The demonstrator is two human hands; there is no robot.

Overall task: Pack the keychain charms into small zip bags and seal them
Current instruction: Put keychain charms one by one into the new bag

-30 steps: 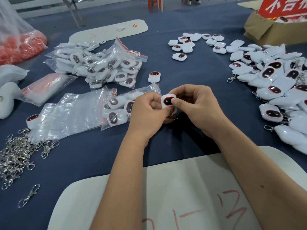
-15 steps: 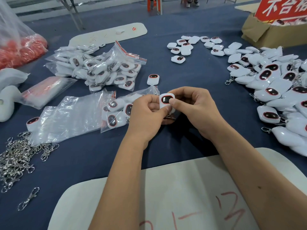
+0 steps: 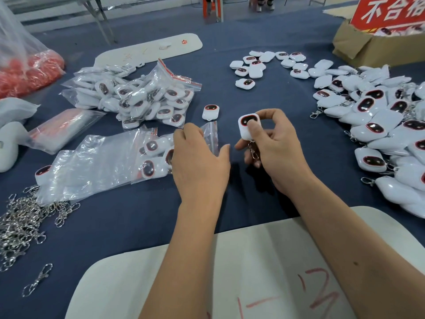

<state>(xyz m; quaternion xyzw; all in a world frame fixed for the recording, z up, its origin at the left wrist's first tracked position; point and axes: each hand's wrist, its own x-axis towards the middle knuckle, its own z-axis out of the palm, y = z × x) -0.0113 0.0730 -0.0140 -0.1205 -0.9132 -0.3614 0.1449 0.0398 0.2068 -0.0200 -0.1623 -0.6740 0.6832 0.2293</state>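
Keychain charm [image 3: 249,126], white with a dark red-rimmed oval face, sits just right of the frame's centre, pinched between thumb and forefinger of the right hand [image 3: 273,148]; a metal clasp [image 3: 253,150] hangs from it against the palm, and the other fingers of that hand curl loosely below. Left hand [image 3: 200,157] lies just left of it, apart from the charm, its fingers bent over the mouth of a small zip bag [image 3: 174,150] that already has several charms inside; whether those fingers actually grip the plastic cannot be told. A single loose charm [image 3: 210,112] rests on the blue worktop [image 3: 264,97] just above that bag. Left of the bag lies a stack of flat clear bags [image 3: 87,164], and above it, in the upper left-centre, a heap of filled bags [image 3: 142,97] with red seal strips. Down the right edge spreads a large pile of charms [image 3: 379,125], with a smaller scatter [image 3: 264,65] at upper centre. Loose metal clasps [image 3: 23,224] are heaped at lower left. A cardboard box [image 3: 368,47] stands at upper right, a bag of red pieces [image 3: 27,67] at upper left, and a white board [image 3: 253,272] with red marks lies along the bottom under the forearms
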